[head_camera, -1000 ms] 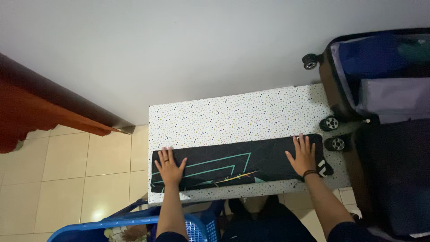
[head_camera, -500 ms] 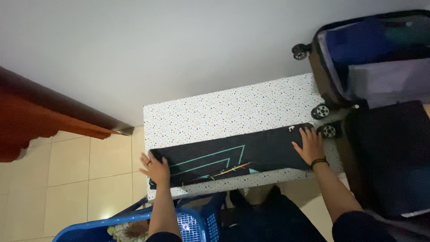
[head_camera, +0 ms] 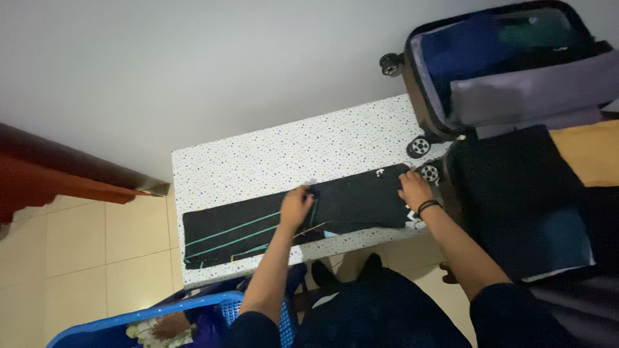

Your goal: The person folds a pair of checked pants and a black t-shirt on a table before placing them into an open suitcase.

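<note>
A long black folded garment (head_camera: 245,225) with teal and yellow lines lies along the front of a speckled white table (head_camera: 290,158). My left hand (head_camera: 296,206) rests on its middle, fingers curled onto the cloth. My right hand (head_camera: 414,188), with a dark band at the wrist, presses on the garment's right end by the table's right edge. I cannot tell whether either hand pinches the cloth or only presses it.
An open suitcase (head_camera: 503,71) with wheels stands to the right of the table, blue and grey items inside, its dark half (head_camera: 516,200) lying lower. A blue plastic basket (head_camera: 174,319) sits below the table's left front. A red-brown wooden ledge (head_camera: 58,174) is at left.
My left hand has moved from the garment's left end to its middle. My right hand stays at the right end. The view has swung, shifting table and suitcase leftward.
</note>
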